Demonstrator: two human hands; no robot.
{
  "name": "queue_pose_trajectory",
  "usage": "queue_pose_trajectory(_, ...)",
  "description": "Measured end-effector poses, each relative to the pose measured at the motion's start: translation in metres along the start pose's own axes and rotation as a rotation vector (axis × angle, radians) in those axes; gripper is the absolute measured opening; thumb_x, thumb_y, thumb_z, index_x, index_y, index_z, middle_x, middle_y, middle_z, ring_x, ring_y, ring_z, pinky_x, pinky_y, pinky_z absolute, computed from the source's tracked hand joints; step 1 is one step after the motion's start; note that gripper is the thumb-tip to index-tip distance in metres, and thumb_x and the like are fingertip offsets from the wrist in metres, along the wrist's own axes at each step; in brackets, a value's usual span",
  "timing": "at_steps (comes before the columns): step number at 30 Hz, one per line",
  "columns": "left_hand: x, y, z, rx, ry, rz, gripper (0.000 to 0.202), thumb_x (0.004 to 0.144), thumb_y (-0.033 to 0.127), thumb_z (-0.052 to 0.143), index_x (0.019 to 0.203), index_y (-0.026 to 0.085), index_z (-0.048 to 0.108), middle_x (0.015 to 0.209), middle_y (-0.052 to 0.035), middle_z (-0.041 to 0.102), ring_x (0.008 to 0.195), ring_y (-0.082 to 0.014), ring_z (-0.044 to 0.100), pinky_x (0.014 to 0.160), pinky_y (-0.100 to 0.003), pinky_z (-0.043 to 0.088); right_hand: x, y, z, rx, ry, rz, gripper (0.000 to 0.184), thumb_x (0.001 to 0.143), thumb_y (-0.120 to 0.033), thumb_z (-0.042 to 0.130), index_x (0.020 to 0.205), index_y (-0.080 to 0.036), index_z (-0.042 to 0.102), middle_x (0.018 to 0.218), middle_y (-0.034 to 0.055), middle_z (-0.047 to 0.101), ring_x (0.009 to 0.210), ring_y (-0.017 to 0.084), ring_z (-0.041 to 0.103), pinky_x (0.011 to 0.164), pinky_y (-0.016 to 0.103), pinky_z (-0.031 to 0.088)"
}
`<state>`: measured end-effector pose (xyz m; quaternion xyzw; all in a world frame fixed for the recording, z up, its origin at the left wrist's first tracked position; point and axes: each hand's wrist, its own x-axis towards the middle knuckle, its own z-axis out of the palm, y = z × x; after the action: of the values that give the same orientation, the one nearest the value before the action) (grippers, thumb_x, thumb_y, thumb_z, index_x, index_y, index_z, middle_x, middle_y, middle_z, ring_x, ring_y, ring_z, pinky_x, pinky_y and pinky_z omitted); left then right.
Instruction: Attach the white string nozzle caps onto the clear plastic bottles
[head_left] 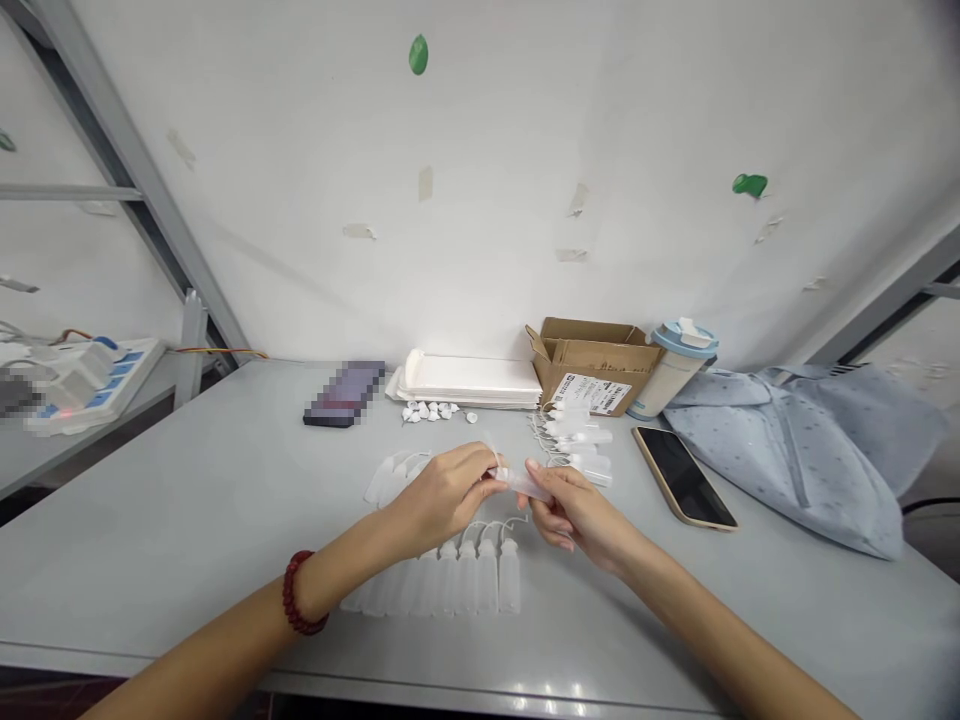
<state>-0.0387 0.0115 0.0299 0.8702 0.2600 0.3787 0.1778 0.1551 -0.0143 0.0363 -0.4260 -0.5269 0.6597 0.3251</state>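
Note:
Over the middle of the table, a small translucent plastic bottle [527, 484] lies nearly level between my two hands. My left hand [454, 490] pinches its neck end, where a thin white cord shows; the fingertips partly hide that end. The bottle's body is gripped by my right hand [574, 503], thumb on top and fingers curled beneath. Below my hands stands a row of similar bottles [508, 580] with corded necks, laid side by side. More bottles [386, 480] lie behind my left forearm, partly covered. Another loose group of corded bottles [589, 437] is to the right.
Small white pieces [429, 411] lie before a stack of flat white packages [472, 378]. A cardboard box [596, 365], a lidded cup [671, 370], a phone [686, 478] and a blue cloth bag [787, 450] line the right. A dark device [345, 393] sits back left.

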Motion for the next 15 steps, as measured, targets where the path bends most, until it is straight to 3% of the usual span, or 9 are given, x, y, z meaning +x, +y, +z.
queue_pose_trajectory(3,0.0,0.001,-0.001,-0.04,-0.022,-0.03,0.015,0.089,0.018,0.048,0.096,0.013,0.06,0.082,-0.0056,0.061,0.07,-0.0128,0.054,0.063,-0.023,0.043,0.001,-0.001,-0.001,0.031,-0.003,0.036,0.051,0.082,-0.059,0.047,0.064,-0.013,0.057,0.033,-0.0111,0.027,0.028,0.004,0.025,0.037,0.021,0.016)
queue_pose_trajectory(8,0.005,0.011,-0.008,-0.27,-0.09,-0.273,0.014,0.085,0.026,0.056,0.088,0.016,0.065,0.081,-0.0022,0.064,0.071,-0.0117,0.057,0.066,-0.02,0.046,0.0,-0.002,0.002,0.029,-0.015,0.026,0.051,0.081,-0.059,0.049,0.065,-0.012,0.059,0.033,-0.0112,0.027,0.028,0.004,0.026,0.038,0.021,0.018)
queue_pose_trajectory(15,0.006,0.016,-0.007,-0.332,-0.13,-0.454,0.034,0.088,0.04,0.047,0.078,0.014,0.067,0.071,-0.0025,0.065,0.061,-0.0114,0.055,0.057,-0.02,0.043,-0.002,-0.001,0.003,0.017,-0.029,0.005,0.05,0.082,-0.059,0.048,0.067,-0.012,0.06,0.034,-0.0108,0.028,0.029,0.004,0.026,0.037,0.022,0.02)
